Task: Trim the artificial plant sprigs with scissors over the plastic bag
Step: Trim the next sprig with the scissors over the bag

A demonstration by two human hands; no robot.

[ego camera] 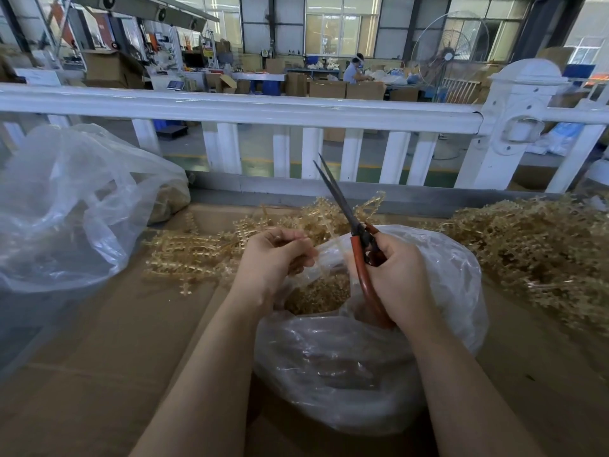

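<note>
The person's forearms are reaching over the plastic bag (369,357), which is already holding a fair heap of gold trimmings. Left hand (273,262) is pinching a sprig at the bag's mouth; right hand (398,278) is gripping the scissors (354,232), blades slightly parted, pointing up. Big piles of sprigs (540,245) are waiting, so it's probably nowhere near done.

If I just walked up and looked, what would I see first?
Probably the scissors with red handles, held in the right hand with the long blades pointing up and away, right in the middle. Just left of them, the left hand pinches the rim of the clear plastic bag, which has golden bits inside. More golden sprigs lie heaped on the cardboard at the right.
</note>
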